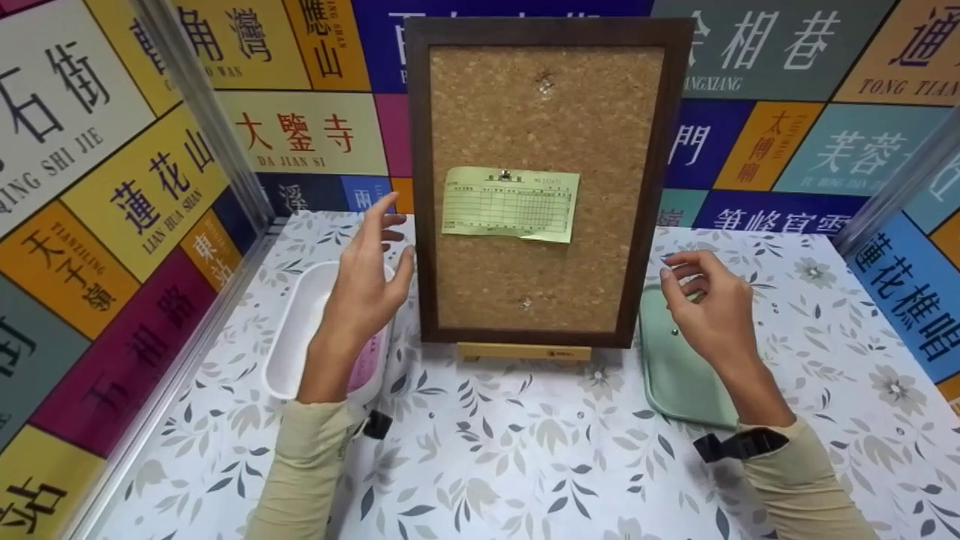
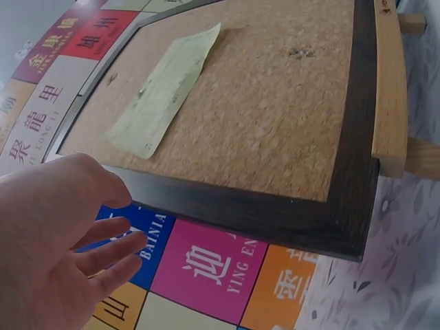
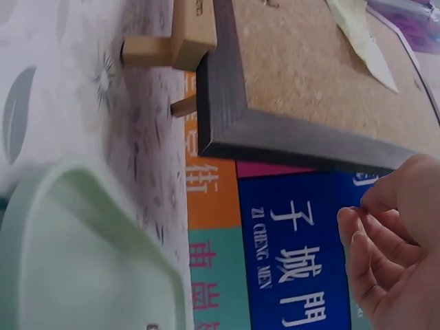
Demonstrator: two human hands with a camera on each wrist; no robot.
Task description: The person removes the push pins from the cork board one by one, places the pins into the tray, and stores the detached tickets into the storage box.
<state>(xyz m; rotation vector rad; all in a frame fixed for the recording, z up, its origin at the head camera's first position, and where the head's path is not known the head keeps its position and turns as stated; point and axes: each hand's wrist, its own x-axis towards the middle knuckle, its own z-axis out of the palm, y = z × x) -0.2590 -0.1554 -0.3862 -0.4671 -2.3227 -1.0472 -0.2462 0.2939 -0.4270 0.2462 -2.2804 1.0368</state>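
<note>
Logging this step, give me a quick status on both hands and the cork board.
Left hand open beside cork board. Right hand loosely curled over green tray. Green slip pinned to board. Nothing between hands and board.

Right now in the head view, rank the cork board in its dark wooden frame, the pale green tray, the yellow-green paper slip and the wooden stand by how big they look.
1. Cork board in its dark wooden frame
2. Pale green tray, partly hidden by the right hand
3. Yellow-green paper slip
4. Wooden stand, mostly hidden behind the board
</note>
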